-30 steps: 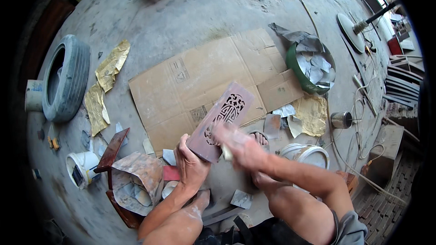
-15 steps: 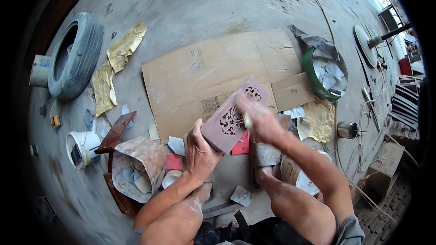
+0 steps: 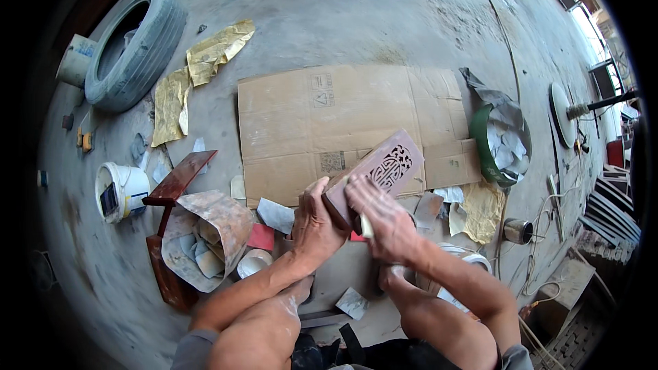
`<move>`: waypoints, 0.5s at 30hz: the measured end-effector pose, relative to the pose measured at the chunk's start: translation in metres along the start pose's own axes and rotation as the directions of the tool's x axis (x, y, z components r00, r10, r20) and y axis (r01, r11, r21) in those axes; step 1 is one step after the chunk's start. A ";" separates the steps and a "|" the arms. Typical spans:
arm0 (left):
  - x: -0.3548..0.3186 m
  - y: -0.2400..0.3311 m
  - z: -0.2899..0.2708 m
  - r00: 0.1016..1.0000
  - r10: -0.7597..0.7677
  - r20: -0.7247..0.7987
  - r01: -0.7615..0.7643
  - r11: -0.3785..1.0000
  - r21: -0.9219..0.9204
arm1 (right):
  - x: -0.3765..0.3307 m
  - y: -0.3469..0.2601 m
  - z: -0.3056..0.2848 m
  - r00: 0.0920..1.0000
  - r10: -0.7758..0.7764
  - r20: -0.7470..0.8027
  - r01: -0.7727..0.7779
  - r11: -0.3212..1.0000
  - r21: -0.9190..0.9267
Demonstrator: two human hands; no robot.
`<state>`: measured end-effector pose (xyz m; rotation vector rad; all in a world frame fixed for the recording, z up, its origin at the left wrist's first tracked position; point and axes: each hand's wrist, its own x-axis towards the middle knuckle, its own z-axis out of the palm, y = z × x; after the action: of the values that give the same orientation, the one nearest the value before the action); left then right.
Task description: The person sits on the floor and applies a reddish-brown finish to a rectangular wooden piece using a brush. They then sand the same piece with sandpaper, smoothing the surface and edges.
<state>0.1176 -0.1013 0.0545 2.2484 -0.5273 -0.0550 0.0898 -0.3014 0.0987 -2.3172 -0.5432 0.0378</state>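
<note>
A reddish-brown carved wooden panel (image 3: pixel 387 164) with a pierced pattern tilts up from my lap toward the cardboard. My left hand (image 3: pixel 314 223) grips its near lower end. My right hand (image 3: pixel 380 211) presses a small pale piece of sandpaper (image 3: pixel 366 226) against the panel's near part, right beside the left hand. Both forearms come up from the lower edge, over my dusty knees.
A flattened cardboard sheet (image 3: pixel 329 116) lies on the concrete floor ahead. A tyre (image 3: pixel 133 44) lies far left, a white bucket (image 3: pixel 122 190) nearer left, dark red wooden pieces (image 3: pixel 179 178) and crumpled paper (image 3: pixel 205 229) beside it. A green basin (image 3: pixel 483 151) with scraps and a small tin (image 3: pixel 517 231) are at right.
My right hand has slid down the panel from its upper carved part to the near end, next to my left hand. The view shifted slightly.
</note>
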 end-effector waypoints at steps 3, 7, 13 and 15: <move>0.005 0.005 -0.002 0.989 0.148 -0.023 -0.144 0.982 0.124 | 0.025 -0.025 -0.008 0.996 -0.083 0.032 0.086 0.988 -0.128; 0.007 0.005 -0.006 0.997 0.058 0.047 -0.063 0.992 0.108 | 0.028 -0.029 -0.010 0.989 -0.133 0.067 0.146 0.958 -0.246; 0.011 0.005 -0.004 1.000 0.006 -0.010 -0.006 1.000 0.020 | -0.004 -0.036 -0.014 0.990 -0.118 0.076 0.134 0.953 -0.272; 0.007 0.000 0.001 0.998 0.066 -0.006 -0.066 0.995 0.072 | 0.024 -0.035 -0.014 0.994 -0.093 0.061 0.107 0.948 -0.299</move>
<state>0.1242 -0.1047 0.0550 2.2978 -0.6072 0.0069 0.1014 -0.2795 0.1358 -2.5864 -0.7328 -0.0431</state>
